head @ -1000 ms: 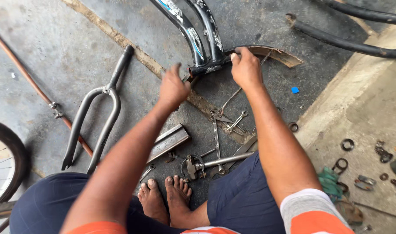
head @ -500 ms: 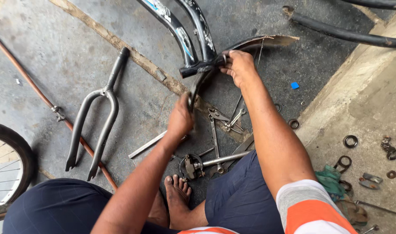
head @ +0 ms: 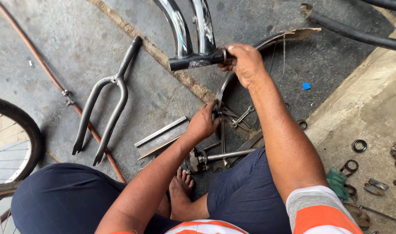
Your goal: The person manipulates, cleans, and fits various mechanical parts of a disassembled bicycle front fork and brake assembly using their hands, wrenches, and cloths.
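Chrome bike frame (head: pixel 180 26) tubes come down from twelve o'clock; the right hand (head: pixel 243 63) is closed around the dark tube end (head: pixel 193 61) there. At six o'clock from it, the left hand (head: pixel 203 123) curls onto the curved mudguard (head: pixel 267 43), above scattered wrenches (head: pixel 241 117) on the floor (head: pixel 55 47).

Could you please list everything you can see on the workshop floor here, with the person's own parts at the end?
bicycle frame tubes: two, chrome, top centre
fork: one, grey, left
mudguard: one, dark, curved, centre
wrenches: several, steel, centre
flat bars: two, grey, centre
wheel: one, black tyre, left edge
washers: several, dark, right
left hand: on the wrenches
right hand: gripping the frame's short tube
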